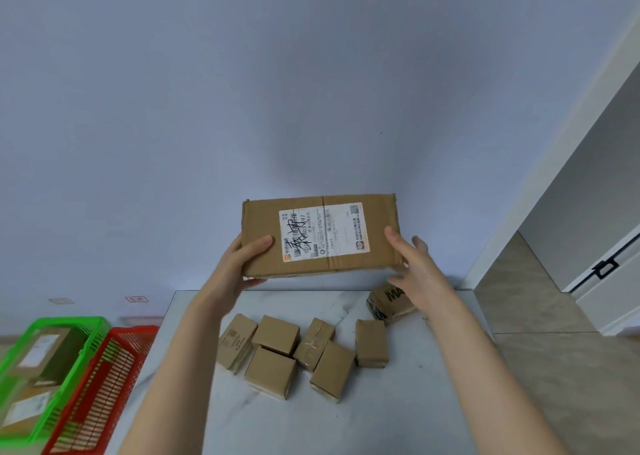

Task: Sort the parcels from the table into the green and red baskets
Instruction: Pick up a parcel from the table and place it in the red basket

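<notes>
Underneath, white marbled table [398, 406] against bluish wall [242, 90].

Soft, even, cool light is filling the scene, tinting the wall [242, 90] bluish. A dim, blurred shadow is falling on it above the raised parcel [263, 226]. Wide-angle distortion is bending the doorframe [543, 177] at the right edge. The green basket [69, 321] and red basket [133, 331] at lower left are showing smeared and out of focus.

Matt cardboard parcel [320, 236], smooth marbled table [398, 402], slatted plastic baskets [104, 368].
</notes>
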